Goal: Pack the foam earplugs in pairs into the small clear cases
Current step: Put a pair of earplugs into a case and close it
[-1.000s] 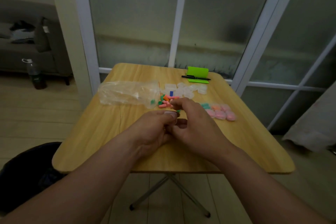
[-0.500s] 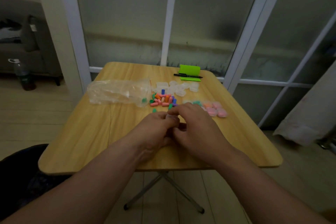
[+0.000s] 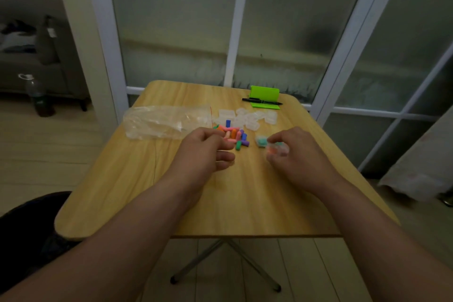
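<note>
Several loose foam earplugs (image 3: 236, 136) in pink, orange, blue, purple and green lie in a pile at the table's middle. My left hand (image 3: 208, 152) hovers at the pile's near left edge, fingers loosely curled, nothing visible between thumb and fingers. My right hand (image 3: 296, 154) pinches a small clear case (image 3: 275, 151) with orange-pink earplugs inside, low over the table to the right of the pile. Just beyond it a case with teal earplugs (image 3: 261, 141) rests on the wood. Several empty clear cases (image 3: 247, 116) lie behind the pile.
A crumpled clear plastic bag (image 3: 166, 122) lies left of the pile. A green stand (image 3: 264, 95) with a black pen (image 3: 261, 100) sits at the far edge of the wooden folding table (image 3: 220, 203). Glass doors stand behind; a bottle (image 3: 36, 95) stands on the floor at left.
My hands were joined over one case at the table's middle. They have parted: the right carried the case to the right, the left moved to the earplug pile.
</note>
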`<state>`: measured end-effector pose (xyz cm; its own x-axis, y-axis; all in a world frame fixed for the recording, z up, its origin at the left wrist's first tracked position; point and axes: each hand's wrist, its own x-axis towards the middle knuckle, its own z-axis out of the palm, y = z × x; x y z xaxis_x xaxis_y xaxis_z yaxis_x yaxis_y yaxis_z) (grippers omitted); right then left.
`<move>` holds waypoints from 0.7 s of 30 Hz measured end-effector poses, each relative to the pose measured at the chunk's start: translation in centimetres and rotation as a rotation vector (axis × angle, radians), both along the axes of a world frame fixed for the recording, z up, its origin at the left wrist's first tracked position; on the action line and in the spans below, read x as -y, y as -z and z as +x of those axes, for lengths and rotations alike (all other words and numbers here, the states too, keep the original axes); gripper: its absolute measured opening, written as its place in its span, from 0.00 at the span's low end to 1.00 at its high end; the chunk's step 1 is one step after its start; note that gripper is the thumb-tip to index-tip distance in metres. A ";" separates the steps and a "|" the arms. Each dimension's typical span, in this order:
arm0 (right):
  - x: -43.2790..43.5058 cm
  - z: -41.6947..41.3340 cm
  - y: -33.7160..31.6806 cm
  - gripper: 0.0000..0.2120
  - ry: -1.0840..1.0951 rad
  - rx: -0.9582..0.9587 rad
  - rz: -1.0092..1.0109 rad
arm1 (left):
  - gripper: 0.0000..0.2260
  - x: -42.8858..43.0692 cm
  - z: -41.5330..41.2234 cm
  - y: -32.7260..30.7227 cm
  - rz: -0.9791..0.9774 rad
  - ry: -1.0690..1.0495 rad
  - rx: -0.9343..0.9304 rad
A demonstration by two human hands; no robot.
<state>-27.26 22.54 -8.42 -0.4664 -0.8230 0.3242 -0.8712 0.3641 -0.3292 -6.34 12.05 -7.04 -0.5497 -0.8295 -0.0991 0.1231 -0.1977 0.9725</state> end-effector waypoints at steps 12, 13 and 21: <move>1.9 0.1 0.4 0.17 0.015 -0.066 0.112 | 0.09 0.9 -0.3 0.1 -0.049 -0.006 0.026; 1.9 0.1 0.4 0.17 0.021 -0.061 0.108 | 0.09 0.9 -0.3 0.1 -0.050 -0.006 0.028; 1.4 -0.6 0.3 0.21 0.067 0.045 0.003 | 0.09 1.0 -0.7 0.1 -0.019 -0.027 0.003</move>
